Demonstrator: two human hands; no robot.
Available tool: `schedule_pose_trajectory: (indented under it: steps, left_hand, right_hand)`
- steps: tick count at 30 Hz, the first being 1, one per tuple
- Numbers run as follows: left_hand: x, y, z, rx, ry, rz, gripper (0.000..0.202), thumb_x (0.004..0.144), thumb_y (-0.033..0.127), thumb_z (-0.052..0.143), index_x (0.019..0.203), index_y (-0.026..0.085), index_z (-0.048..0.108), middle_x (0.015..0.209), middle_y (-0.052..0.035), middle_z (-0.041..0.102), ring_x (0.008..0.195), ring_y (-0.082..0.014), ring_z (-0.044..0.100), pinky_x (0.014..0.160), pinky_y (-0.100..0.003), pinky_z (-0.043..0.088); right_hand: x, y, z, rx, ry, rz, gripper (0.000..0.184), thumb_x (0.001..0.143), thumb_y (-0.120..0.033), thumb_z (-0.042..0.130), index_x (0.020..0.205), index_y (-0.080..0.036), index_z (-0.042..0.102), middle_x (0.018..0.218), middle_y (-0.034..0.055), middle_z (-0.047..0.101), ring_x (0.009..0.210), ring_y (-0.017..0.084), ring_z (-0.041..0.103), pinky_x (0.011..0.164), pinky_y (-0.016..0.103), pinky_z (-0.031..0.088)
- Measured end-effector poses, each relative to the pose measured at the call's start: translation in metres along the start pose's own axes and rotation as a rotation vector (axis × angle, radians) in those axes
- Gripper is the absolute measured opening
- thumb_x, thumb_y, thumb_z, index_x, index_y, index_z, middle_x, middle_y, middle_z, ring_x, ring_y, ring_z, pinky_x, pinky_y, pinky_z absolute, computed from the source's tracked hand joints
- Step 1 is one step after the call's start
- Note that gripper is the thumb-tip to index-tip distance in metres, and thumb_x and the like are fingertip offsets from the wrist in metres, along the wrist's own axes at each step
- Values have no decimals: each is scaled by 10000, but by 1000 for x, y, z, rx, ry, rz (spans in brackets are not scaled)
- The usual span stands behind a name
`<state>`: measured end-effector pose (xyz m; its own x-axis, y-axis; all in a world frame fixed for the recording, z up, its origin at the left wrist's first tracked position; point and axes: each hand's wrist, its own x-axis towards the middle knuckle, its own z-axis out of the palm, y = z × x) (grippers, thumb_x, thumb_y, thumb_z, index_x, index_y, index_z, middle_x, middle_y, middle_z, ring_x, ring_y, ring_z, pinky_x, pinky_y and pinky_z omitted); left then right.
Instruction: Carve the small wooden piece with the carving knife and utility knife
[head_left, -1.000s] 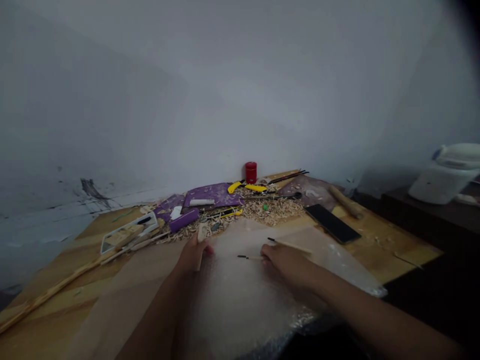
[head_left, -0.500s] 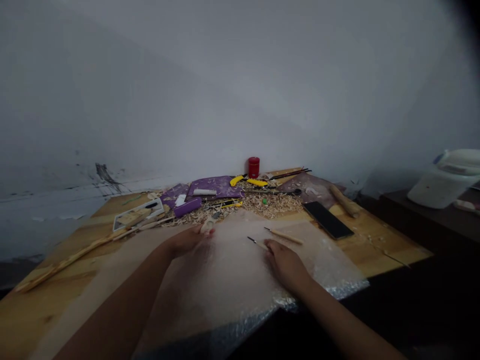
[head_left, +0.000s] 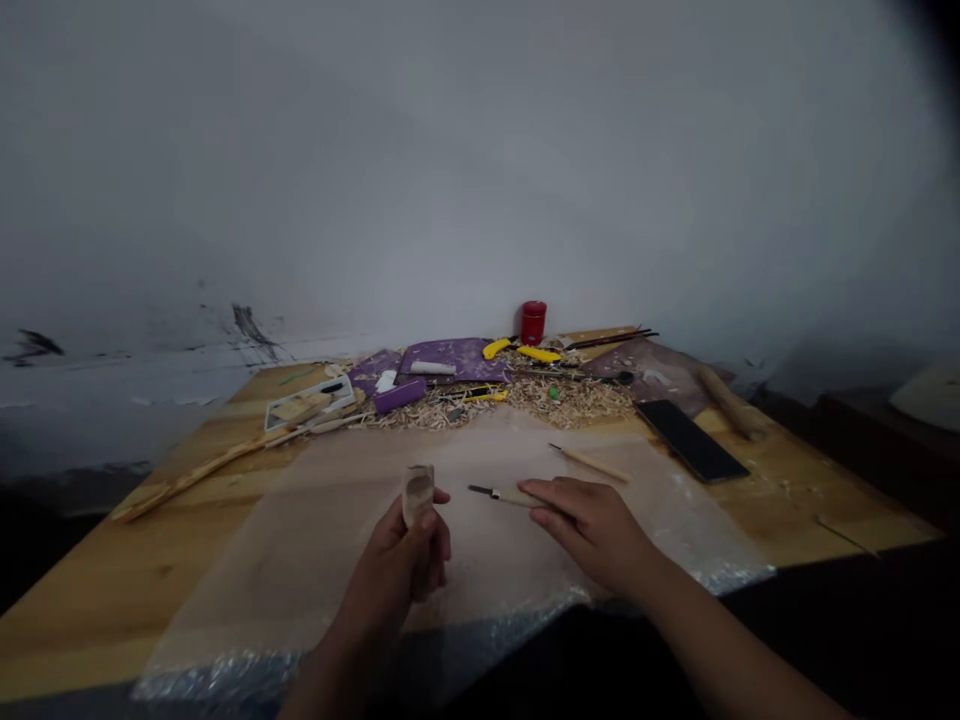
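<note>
My left hand (head_left: 409,555) is closed around a small pale wood piece (head_left: 418,492), held upright with a dark hollow near its top. In my right hand (head_left: 581,515) is a carving knife (head_left: 504,494), gripped by its light wooden handle, its dark blade pointing left toward the wood piece. Blade and wood are apart. Below both hands lies a translucent plastic sheet (head_left: 337,560). Just beyond my right hand a second carving tool (head_left: 592,463) with a thin wooden handle rests on that sheet.
Wood shavings (head_left: 592,400) cover the back of the wooden table (head_left: 150,570), among yellow cutters (head_left: 538,354) and a purple block (head_left: 400,395). A red tin (head_left: 533,323) stands by the wall. At right lie a dark flat slab (head_left: 691,441) and a wooden stick (head_left: 731,400); a white tray (head_left: 309,403) sits left.
My left hand has drawn back toward me and turned the wood piece upright. My right hand has lifted the carving knife off the sheet. The view has shifted left.
</note>
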<state>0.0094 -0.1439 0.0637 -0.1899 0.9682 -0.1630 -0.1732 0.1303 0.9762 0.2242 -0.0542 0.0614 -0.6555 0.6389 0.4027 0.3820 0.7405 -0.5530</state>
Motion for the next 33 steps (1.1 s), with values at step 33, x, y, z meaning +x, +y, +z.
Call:
schedule_pose_trajectory:
  steps: [33]
  left_hand:
    - [71,29,-26,781,255,269,152,722,285,506,627,179,450,561,48,414,539,-102,366,520,-214,283]
  right_hand:
    - [99,-14,6,-129,-136,-228,271,847,-174,431,1061,-211,592,801,39,651,714,150,586,642,239,393]
